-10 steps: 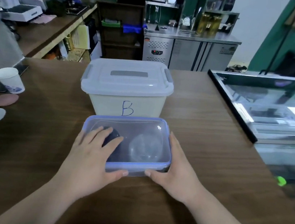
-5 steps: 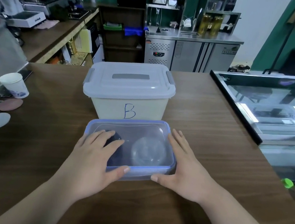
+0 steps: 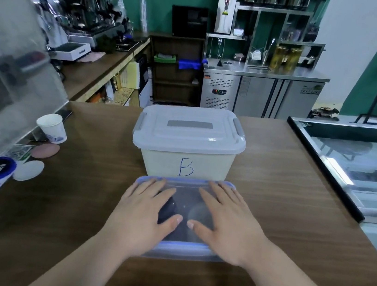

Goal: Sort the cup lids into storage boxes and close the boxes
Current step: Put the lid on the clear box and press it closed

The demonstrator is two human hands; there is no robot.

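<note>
Item: low clear plastic storage box with a blue-rimmed lid, on the brown wood-grain worktop directly before the person, its far edge just beside the tall white storage box with a pale grey clip lid, marked "B"; whether the two touch cannot be told. Contents, seen through the lid: one dark round cup lid at left and one clear domed cup lid at right. Condition: lid laid on, judged to be in the course of being pressed shut; box B appears already closed. Risks: pressure falls on the flexible middle panel rather than the rim, so the panel may bow while one corner stays unseated, leaving the box only seemingly closed. If the domed lid stands as high as the rim, that push could dent it. The worktop looks smooth, so an uneven shove might slide the box against box B. No side clips can be made out, so whether any need fastening is uncertain. Left hand: flat, palm down on the left half of the lid, fingers straight and lightly spread, reaching toward the far rim, gripping nothing. Right hand: likewise flat on the right half, fingers extended and splayed, curling round nothing. The thumbs nearly meet at the lid's centre.
</note>
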